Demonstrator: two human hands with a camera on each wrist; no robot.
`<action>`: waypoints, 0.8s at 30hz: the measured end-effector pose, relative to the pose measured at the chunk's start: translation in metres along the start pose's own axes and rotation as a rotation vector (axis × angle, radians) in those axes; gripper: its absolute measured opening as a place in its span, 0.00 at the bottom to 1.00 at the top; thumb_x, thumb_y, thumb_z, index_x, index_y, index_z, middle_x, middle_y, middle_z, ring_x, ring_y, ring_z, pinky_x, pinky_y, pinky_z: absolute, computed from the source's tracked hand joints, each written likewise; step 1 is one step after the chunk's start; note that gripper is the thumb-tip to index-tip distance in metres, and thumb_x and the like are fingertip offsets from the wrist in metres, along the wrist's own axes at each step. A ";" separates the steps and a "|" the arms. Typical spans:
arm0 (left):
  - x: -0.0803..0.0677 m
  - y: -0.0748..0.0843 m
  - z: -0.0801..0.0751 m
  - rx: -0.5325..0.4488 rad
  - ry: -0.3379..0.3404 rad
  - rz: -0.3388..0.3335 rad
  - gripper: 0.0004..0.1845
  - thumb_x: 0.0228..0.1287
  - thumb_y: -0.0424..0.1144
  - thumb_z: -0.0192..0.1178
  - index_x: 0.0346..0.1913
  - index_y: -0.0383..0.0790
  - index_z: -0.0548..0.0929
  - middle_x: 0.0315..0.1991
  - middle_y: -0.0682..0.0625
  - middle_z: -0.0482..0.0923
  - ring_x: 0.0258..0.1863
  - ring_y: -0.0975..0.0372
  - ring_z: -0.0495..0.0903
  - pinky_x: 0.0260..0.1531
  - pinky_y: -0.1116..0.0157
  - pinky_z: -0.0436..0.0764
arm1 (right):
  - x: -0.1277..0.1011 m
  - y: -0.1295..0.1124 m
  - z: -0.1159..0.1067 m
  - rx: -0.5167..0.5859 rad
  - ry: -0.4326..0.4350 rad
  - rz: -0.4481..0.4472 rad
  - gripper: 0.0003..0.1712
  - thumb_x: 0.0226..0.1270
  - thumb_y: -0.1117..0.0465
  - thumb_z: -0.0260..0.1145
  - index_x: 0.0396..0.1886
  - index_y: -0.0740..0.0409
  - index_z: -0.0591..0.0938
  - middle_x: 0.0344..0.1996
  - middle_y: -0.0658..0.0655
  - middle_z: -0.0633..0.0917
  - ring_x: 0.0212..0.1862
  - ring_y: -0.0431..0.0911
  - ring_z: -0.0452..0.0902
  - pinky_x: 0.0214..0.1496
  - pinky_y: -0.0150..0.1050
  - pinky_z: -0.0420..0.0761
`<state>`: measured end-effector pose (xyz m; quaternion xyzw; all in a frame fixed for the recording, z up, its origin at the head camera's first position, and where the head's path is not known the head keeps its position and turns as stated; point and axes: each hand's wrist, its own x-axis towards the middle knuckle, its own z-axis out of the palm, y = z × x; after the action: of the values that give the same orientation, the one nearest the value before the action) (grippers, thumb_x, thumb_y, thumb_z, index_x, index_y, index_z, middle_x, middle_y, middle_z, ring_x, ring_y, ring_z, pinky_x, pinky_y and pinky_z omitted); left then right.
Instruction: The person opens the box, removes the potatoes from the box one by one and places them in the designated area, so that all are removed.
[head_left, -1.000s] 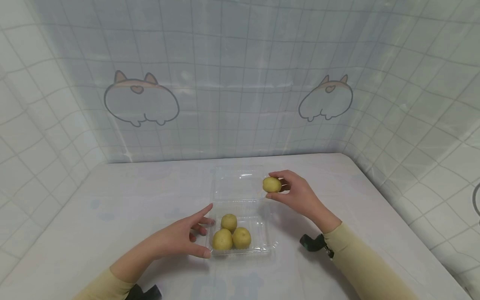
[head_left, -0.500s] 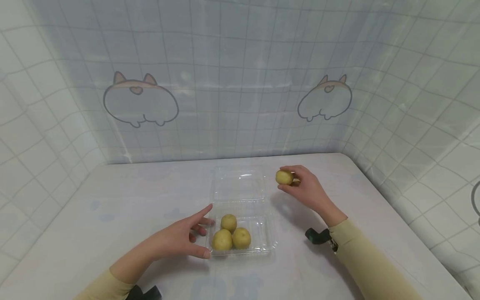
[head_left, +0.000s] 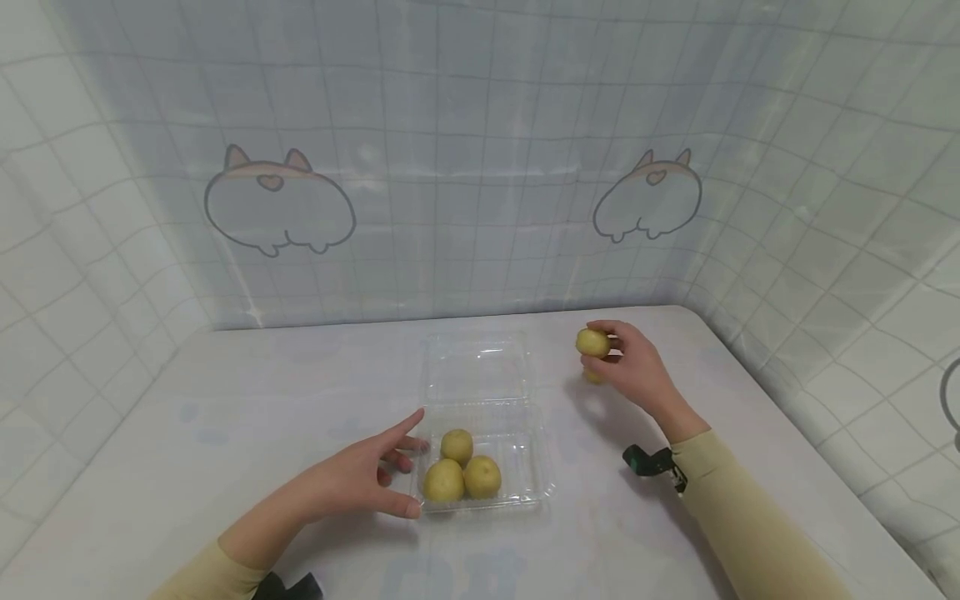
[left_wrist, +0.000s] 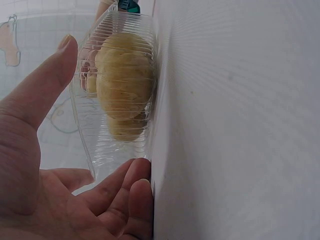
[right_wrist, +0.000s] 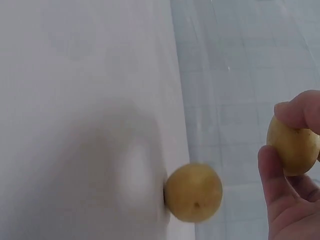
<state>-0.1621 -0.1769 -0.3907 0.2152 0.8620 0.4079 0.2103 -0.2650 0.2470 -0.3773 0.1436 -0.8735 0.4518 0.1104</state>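
Potato point(head_left: 592, 342) above another potato point(right_wrist: 193, 192).

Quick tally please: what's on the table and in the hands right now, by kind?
Small yellow potatoes: 5, with 3 in the clear tray, 1 held in the right hand, 1 lying on the table beside that hand.
Clear plastic clamshell tray: 1, lid open, left hand touching its edge.
Total: 6.

head view high, wrist views table-level, close

Right hand point(head_left: 630, 371) mostly hides the table's potato point(head_left: 592, 377).
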 end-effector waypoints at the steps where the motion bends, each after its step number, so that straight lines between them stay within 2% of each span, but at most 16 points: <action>1: 0.000 0.000 0.000 0.002 0.001 0.001 0.61 0.49 0.52 0.77 0.80 0.54 0.47 0.66 0.55 0.71 0.55 0.60 0.74 0.49 0.59 0.75 | 0.000 0.001 -0.001 -0.003 0.002 0.005 0.32 0.61 0.61 0.74 0.65 0.57 0.74 0.59 0.57 0.74 0.57 0.53 0.76 0.52 0.46 0.79; 9: -0.001 0.001 0.000 0.005 0.002 0.004 0.61 0.49 0.52 0.77 0.80 0.52 0.47 0.66 0.53 0.71 0.55 0.59 0.74 0.49 0.59 0.75 | 0.000 0.014 -0.011 -0.048 0.033 0.063 0.34 0.61 0.52 0.74 0.67 0.51 0.75 0.58 0.57 0.73 0.55 0.56 0.77 0.49 0.50 0.80; 15: 0.000 0.000 0.000 0.001 0.002 0.003 0.61 0.49 0.52 0.77 0.80 0.51 0.47 0.66 0.53 0.72 0.55 0.59 0.74 0.48 0.59 0.75 | 0.002 0.026 -0.020 -0.093 0.059 0.122 0.37 0.60 0.46 0.74 0.67 0.50 0.74 0.56 0.55 0.75 0.56 0.55 0.77 0.48 0.49 0.80; 24: 0.000 0.000 0.000 0.000 0.004 0.000 0.61 0.49 0.52 0.77 0.80 0.52 0.48 0.66 0.53 0.71 0.54 0.59 0.74 0.48 0.58 0.75 | 0.001 0.045 -0.033 -0.129 0.094 0.166 0.37 0.62 0.48 0.73 0.67 0.55 0.73 0.58 0.60 0.75 0.57 0.57 0.75 0.49 0.50 0.78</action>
<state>-0.1618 -0.1770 -0.3910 0.2144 0.8623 0.4085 0.2087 -0.2796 0.2985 -0.3925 0.0419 -0.9035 0.4086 0.1223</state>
